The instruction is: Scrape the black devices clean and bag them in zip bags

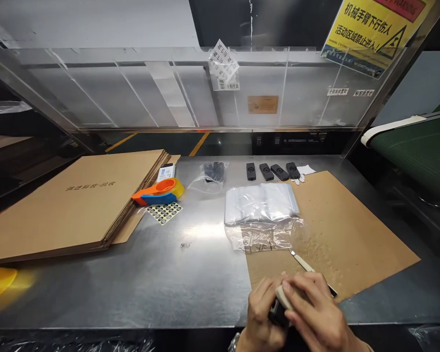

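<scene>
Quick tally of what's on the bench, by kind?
Loose black devices in the back row: 4
Black device held in both hands: 1
Tape dispenser: 1
Sticker sheet: 1
Stack of flat cartons: 1
Pile of clear bags: 1
Brown card sheet: 1
Total: 10

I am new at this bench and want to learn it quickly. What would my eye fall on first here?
First, the two hands at the near edge: the left hand and right hand close together around a small dark part. Next, the big stack of flat cardboard at the left, with an orange and blue tape dispenser beside it. Then the clear bags in the middle, and the yellow warning sign top right.
</scene>
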The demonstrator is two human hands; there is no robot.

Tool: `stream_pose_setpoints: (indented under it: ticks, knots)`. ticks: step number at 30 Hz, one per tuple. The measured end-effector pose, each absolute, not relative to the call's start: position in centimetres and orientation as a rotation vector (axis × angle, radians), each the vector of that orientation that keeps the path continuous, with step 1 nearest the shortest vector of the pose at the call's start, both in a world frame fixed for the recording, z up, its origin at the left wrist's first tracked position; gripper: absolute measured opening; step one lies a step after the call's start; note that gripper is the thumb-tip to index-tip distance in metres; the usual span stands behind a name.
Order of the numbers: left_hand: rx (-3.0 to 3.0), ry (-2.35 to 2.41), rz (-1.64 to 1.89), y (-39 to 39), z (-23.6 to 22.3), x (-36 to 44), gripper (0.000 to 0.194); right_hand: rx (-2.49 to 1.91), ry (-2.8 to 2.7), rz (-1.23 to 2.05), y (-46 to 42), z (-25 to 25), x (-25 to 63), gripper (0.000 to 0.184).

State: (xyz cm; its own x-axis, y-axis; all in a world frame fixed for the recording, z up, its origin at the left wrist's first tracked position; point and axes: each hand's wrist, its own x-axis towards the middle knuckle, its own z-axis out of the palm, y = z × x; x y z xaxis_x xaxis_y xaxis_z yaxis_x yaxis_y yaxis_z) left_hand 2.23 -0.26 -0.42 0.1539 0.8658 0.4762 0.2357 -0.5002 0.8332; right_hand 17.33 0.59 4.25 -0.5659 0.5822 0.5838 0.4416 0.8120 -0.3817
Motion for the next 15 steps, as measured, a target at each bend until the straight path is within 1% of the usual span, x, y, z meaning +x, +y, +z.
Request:
stream_pose_setpoints:
  ticks: [2,4,5,6,9,11,13,15]
  knots:
    - [1.808,1.038,1.397,-0.5,-1.0,2.3,0.046,-0.683,-2.227,0.223,0.4,4.1,17.4,0.047]
    - [1.72,0.988,1.421,-0.7,-1.3,2.4,0.045,-0.727,-2.17,0.304,0.4,4.2,17.4,0.045]
    - [1.641,0.962,1.437,-0.8,-1.3,2.6,0.045,-0.796,-2.128,0.395,0.4,4.3,17.4,0.044]
    - [1.538,0.931,1.445,-0.9,-1.2,2.8,0.049,-0.872,-2.074,0.508,0.5,4.4,17.5,0.043]
    - [1.135,0.819,1.43,-0.8,-0.4,3.3,0.068,-1.04,-1.893,0.827,0.5,3.9,17.6,0.038]
    - [0.858,0.675,1.421,-0.4,0.0,3.6,0.074,-1.096,-1.791,0.952,0.2,3.0,17.7,0.038]
    - [0.585,0.554,1.412,0.1,0.3,3.4,0.072,-1.138,-1.747,1.108,-0.3,1.8,18.1,0.036]
    - [0.315,0.502,1.341,0.6,0.7,3.1,0.063,-1.136,-1.757,1.308,-0.8,0.5,18.7,0.034]
